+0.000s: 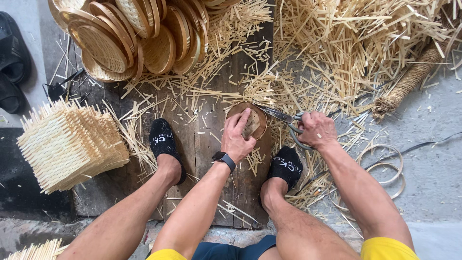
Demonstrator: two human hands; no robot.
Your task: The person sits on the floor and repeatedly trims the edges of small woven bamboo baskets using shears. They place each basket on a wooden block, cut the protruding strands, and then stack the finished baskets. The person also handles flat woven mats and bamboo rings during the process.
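**Trimming a woven tray on the workshop floor**

The floor was grey concrete with dark planks [202,144] laid over it, littered with pale bamboo offcuts [346,43]. A stack of finished round trays [130,38] lay at the top, and a pile of square woven mats [72,144] sat to the person's left.

Between the feet, a small round tray [257,118] rested on the planks. The left hand [239,137] pressed flat on its weave, fingers spread, pinning it down. The right hand [315,129] was clenched through the loops of scissors [281,115], blades at the tray's far rim.

The tray looked light and springy: thin weave, stiffer at the hoop. Held at the rim or pressed flat it should stay put; loose strip ends seemed brittle and sharp.
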